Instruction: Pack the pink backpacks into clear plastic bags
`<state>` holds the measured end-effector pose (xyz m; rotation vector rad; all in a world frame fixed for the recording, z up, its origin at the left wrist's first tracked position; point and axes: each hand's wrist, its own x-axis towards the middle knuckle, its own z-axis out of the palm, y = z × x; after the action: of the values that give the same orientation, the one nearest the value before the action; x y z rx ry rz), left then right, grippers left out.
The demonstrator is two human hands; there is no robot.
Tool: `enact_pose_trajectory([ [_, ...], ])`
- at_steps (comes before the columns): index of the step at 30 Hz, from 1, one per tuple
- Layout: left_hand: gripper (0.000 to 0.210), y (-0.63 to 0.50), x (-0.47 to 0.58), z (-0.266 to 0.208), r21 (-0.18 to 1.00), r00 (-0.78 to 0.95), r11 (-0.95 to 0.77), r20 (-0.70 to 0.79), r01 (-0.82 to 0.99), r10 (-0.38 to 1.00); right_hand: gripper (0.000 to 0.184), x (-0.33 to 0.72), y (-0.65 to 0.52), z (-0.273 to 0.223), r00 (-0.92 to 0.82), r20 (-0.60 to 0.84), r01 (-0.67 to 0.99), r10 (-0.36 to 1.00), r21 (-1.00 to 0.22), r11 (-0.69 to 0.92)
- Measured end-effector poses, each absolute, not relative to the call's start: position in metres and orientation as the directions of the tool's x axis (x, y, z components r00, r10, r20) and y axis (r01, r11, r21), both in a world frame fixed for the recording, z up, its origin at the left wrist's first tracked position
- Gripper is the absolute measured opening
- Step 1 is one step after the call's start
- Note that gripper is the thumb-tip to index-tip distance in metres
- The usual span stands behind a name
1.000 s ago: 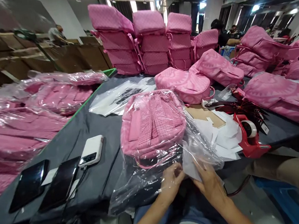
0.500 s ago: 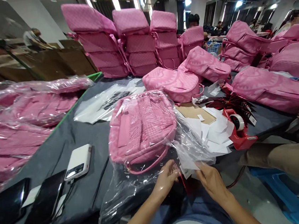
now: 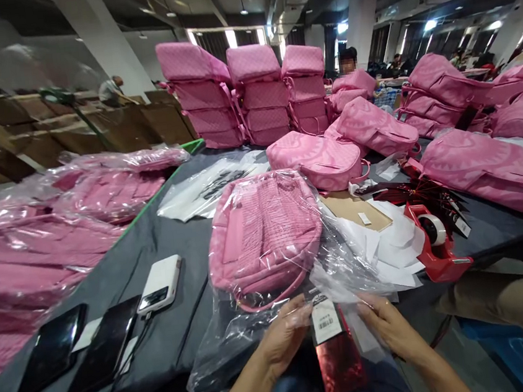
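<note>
A pink backpack [image 3: 265, 233] lies in a clear plastic bag [image 3: 221, 350] on the table before me, its top handle facing me. My left hand [image 3: 283, 334] is closed at the near edge of the bag, its fingertips on a shiny red hang tag [image 3: 340, 365] with a white barcode label [image 3: 325, 319]. The tag hangs down over my lap. On the other side of the tag, my right hand [image 3: 390, 326] pinches a thin, translucent white sheet [image 3: 366, 334] by the bag's opening.
Right of the backpack lie white papers [image 3: 400, 247], a cardboard piece [image 3: 356, 209], a red tape dispenser [image 3: 443, 258] and more red tags [image 3: 411, 196]. Pink backpacks [image 3: 261, 102] stand stacked behind. Bagged ones [image 3: 37, 244] lie left, near a white power bank [image 3: 159, 284] and dark tablets [image 3: 100, 350].
The red tag with its barcode label has come up into plain view between my hands. My right hand has moved slightly away from my left. The camera view has shifted left and up.
</note>
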<state>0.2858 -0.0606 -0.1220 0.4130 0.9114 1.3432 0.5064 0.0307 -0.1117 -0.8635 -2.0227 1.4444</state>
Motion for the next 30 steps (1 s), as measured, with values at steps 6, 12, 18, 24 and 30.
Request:
enact_pose_trajectory([
  [6,0.048,-0.049,0.313,-0.135,0.669,0.031,0.236,-0.303,-0.705,0.952,0.063,0.500,-0.001,-0.129,-0.708,-0.311,0.110,0.634,-0.935,-0.336],
  [12,0.051,-0.059,0.308,-0.141,0.812,-0.161,0.196,-0.333,-0.550,0.929,0.050,0.517,-0.001,-0.149,-0.644,-0.223,0.143,0.732,-0.975,-0.171],
  [18,0.049,-0.055,0.302,-0.129,0.717,-0.045,0.277,-0.395,-0.640,0.918,0.083,0.505,-0.016,-0.172,-0.619,-0.133,0.240,0.774,-0.971,0.024],
  [24,0.049,-0.058,0.301,-0.135,0.788,-0.140,0.251,-0.389,-0.562,0.911,0.026,0.502,-0.012,-0.163,-0.274,0.105,0.391,0.956,-0.896,0.211],
  [30,0.052,-0.060,0.297,-0.144,0.678,-0.076,0.323,-0.488,-0.660,0.870,0.034,0.506,-0.020,-0.152,-0.463,0.163,0.430,0.871,-0.818,0.381],
])
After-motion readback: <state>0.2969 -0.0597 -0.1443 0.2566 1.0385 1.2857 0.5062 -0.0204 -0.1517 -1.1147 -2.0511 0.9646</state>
